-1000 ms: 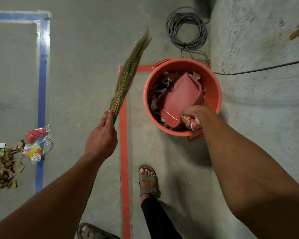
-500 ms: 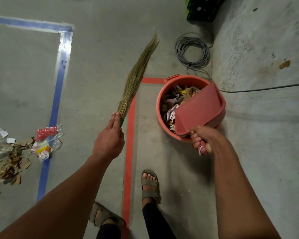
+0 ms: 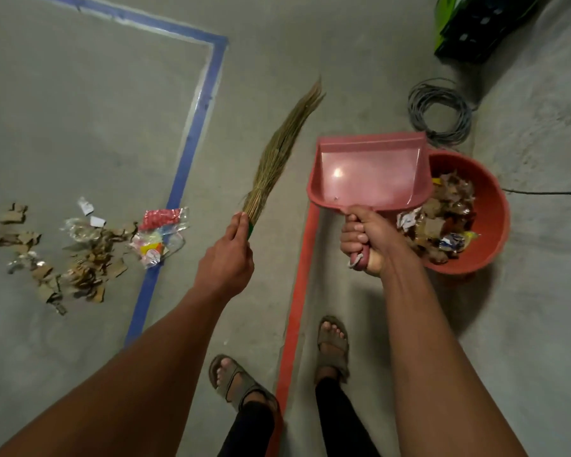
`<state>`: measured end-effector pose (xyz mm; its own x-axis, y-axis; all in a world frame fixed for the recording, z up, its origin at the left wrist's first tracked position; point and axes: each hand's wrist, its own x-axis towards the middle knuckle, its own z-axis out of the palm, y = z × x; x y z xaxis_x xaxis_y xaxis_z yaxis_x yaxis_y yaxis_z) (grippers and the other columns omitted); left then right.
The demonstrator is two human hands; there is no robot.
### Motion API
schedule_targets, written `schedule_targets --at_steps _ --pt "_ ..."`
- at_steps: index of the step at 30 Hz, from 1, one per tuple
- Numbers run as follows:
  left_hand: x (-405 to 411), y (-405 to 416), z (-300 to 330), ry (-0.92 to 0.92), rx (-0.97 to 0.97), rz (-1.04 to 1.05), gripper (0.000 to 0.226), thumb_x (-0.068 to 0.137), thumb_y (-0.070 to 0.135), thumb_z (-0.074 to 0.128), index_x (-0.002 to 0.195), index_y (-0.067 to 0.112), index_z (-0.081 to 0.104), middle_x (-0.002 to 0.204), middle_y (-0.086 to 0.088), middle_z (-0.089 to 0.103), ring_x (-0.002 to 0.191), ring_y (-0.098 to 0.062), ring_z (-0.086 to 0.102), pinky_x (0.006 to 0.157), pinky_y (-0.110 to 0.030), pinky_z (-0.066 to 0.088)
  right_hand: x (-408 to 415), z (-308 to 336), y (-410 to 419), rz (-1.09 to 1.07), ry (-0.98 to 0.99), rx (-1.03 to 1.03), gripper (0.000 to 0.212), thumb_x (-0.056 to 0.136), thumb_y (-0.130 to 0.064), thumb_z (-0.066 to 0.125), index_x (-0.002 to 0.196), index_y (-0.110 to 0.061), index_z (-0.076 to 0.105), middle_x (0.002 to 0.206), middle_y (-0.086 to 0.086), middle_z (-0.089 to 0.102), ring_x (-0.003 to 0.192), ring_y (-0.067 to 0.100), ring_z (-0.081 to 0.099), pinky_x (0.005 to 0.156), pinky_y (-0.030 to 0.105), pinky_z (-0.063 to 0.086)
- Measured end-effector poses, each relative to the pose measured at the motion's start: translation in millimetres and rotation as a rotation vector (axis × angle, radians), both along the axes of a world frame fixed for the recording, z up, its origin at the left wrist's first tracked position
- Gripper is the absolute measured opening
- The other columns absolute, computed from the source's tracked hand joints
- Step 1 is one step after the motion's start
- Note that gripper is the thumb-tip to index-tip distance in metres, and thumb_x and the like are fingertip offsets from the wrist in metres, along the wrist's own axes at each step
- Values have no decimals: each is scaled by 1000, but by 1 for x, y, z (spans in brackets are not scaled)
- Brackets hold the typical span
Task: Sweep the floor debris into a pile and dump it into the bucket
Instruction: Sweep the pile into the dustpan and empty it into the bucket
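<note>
Left hand grips the green-wrapped neck of a grass broom, fingers wrapped round it, bristles raised off the floor and pointing away. Right hand is fisted round the handle of a pink dustpan, held level in the air just left of the orange bucket, the pan's far corner overlapping the bucket rim from this view. Pan looks all but empty; one small speck near its back wall. Bucket already holds a heap of paper, wrappers and brown scraps. Debris pile lies well to the left, cardboard bits, clear plastic, a red-and-white wrapper, straddling the blue tape line. Red tape line runs between the feet. Coiled grey cable lies beyond the bucket. Judgement: one load is in, more remains, so the step in hand is carrying the pan to the pile. To do it well: set the pan's lip flat on the concrete right beside the pile, mouth toward it, press down so scraps cannot slide under; sweep in short strokes with the broom low. The light plastic wrappers will likely skid or lift, so trap them against the pan's back wall before lifting.
</note>
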<state>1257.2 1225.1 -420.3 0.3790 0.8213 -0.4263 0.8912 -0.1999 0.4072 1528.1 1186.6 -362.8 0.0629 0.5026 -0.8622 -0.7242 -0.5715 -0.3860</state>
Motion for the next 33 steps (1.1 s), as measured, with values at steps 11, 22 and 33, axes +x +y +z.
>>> schedule_targets --at_steps 11,22,33 --pt "-178 16 -16 24 -5 245 68 106 22 41 166 20 9 174 2 6 128 -39 56 99 -50 51 -201 -16 82 222 70 18 33 102 -15 51 71 -22 41 49 -10 28 33 2 23 29 19 19" --pt "-220 19 -138 -30 -101 369 67 107 24 43 166 26 11 174 5 4 137 -33 50 106 -48 49 -303 -119 107 314 76 -4 36 102 -18 56 69 -21 42 48 -7 28 33 5 24 28 20 21" --pt "-250 -40 -305 57 -275 489 69 105 24 42 165 33 10 173 12 1 120 -33 60 95 -49 54 -347 -228 105 438 116 -76 35 101 -15 53 69 -21 42 46 -8 29 31 3 23 28 19 20"
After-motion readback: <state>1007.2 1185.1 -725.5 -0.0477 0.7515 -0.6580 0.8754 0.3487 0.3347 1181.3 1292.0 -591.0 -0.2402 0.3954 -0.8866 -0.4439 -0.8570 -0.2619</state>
